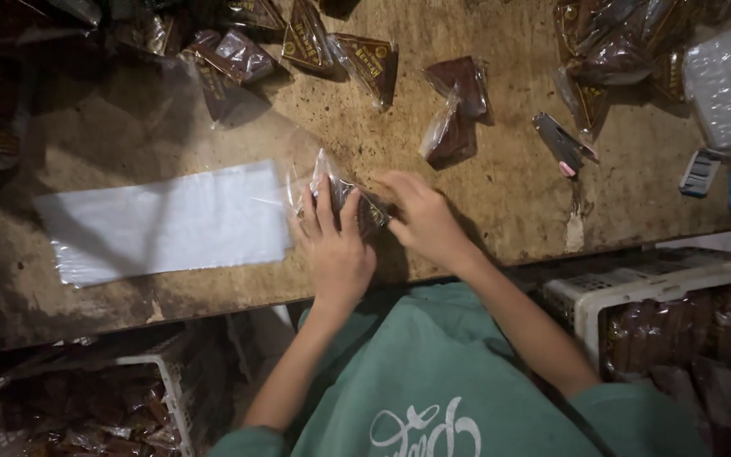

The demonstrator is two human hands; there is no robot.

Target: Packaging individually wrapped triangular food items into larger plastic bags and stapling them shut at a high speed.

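The person works at a worn wooden workbench (484, 195), with both hands near its front edge, about midway along it. The left hand (340, 250) lies with fingers spread flat, pressing down on a clear plastic packet (340, 190) that holds a dark brown block. The right hand (425, 218) is curled, its fingertips pinching the packet's right end. The packet appears light; its film looks thin, glossy and probably slippery, so it is likely to crease and slide unless pinned. The contents look firm enough to keep their shape but may dent under hard pressure. The best hold is judged to be at the film edges or across the block's flat faces, not at the loose open mouth. Just left of the hands lies a stack of flat white bags (162, 222). Filled packets (454, 110) lie toward the back edge, and a small metal tool (560, 142) sits toward the right. White crates (585, 296) of wrapped pieces stand below the front edge.
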